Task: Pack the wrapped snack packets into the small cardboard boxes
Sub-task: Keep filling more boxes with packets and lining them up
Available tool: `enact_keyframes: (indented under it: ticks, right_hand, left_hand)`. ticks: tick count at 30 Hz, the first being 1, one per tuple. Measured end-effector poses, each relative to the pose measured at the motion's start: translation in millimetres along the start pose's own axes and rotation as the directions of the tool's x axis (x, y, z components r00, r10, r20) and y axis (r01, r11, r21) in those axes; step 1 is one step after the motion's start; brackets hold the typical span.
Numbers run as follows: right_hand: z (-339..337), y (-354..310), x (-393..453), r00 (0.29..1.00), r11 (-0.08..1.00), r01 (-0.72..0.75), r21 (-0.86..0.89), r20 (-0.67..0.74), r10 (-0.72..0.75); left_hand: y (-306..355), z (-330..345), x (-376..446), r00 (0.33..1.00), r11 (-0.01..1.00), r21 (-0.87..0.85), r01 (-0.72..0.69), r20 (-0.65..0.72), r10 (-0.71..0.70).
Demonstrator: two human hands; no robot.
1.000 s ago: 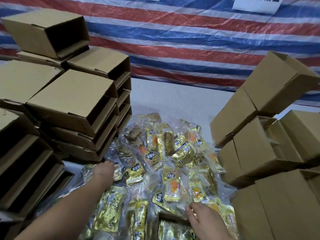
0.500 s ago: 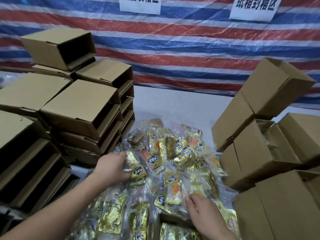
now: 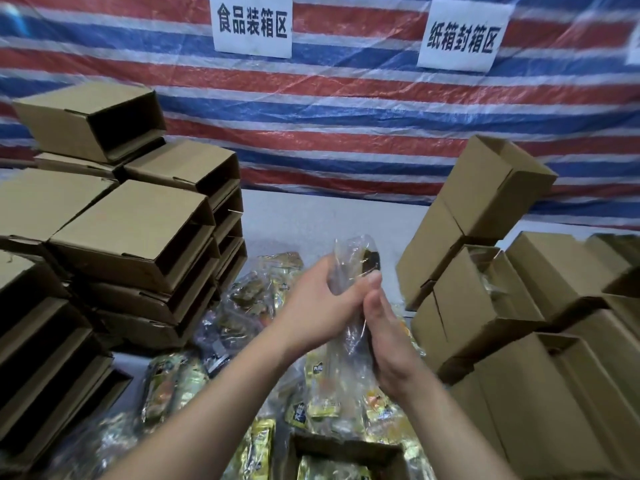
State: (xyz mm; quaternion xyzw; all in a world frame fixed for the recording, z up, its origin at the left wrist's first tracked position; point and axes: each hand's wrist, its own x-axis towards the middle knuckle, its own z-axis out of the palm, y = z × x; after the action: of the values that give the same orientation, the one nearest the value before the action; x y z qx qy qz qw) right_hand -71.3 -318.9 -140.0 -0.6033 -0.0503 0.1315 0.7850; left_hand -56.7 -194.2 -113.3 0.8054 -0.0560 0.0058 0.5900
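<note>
A person at a packing surface [image 3: 311, 220] holds a stack of wrapped snack packets [image 3: 349, 271] upright between both hands, its long axis running nearly vertical, raised above the loose heap of packets [image 3: 173, 382] spread below. The left hand [image 3: 322, 306] curls around the stack from the left side; the right hand [image 3: 388, 341] lies flat against its right side, fingers [image 3: 375, 306] straight and pressing inward, so the grip on that side is a push and not a clasp. The clear wrapping pokes out above the left hand. An open small cardboard box [image 3: 346, 448], already partly filled, sits at the bottom edge of the view, directly below and toward the person from the held stack; the coming move looks like a short drop downward and back, with the stack tipped to lie flat. Empty boxes [image 3: 138, 230] are stacked to the left, filled boxes [image 3: 485, 299] to the right.
</note>
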Motion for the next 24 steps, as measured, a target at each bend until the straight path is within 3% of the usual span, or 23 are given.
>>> enact_keyframes:
  ticks: [4, 11, 15, 19, 21, 24]
  right_hand:
    - [-16.6, -4.5, -2.4, 0.999, 1.0, -0.027, 0.004, 0.027, 0.027]
    - [-36.3, 4.4, -14.5, 0.998, 0.985, -0.046, -0.169, 0.03, 0.052]
    - [-47.6, 15.7, -21.7, 0.994, 0.951, -0.089, -0.297, -0.086, 0.066]
    - [-62.3, 23.5, -38.4, 0.989, 0.932, -0.087, -0.351, -0.142, 0.038]
    - [-70.4, 25.8, -51.4, 0.992, 0.873, -0.112, -0.475, -0.105, 0.071]
    - [-78.1, 40.7, -70.8, 0.968, 0.746, -0.15, -0.648, 0.056, 0.243]
  left_hand:
    - [8.7, 5.1, -0.5, 0.998, 0.998, -0.062, 0.002, 0.06, 0.001]
    - [3.3, 16.8, -1.5, 0.993, 0.999, -0.042, 0.008, 0.115, -0.003]
    - [-7.8, 17.7, -6.0, 0.999, 0.998, -0.06, 0.032, 0.041, -0.029]
    - [-35.4, 5.5, -27.6, 0.986, 0.976, -0.164, 0.142, 0.109, -0.125]
    - [-66.7, -2.1, -46.7, 0.978, 0.976, -0.094, 0.195, 0.098, -0.186]
    - [-123.8, -0.4, -82.0, 0.944, 0.953, 0.19, 0.237, 0.185, -0.272]
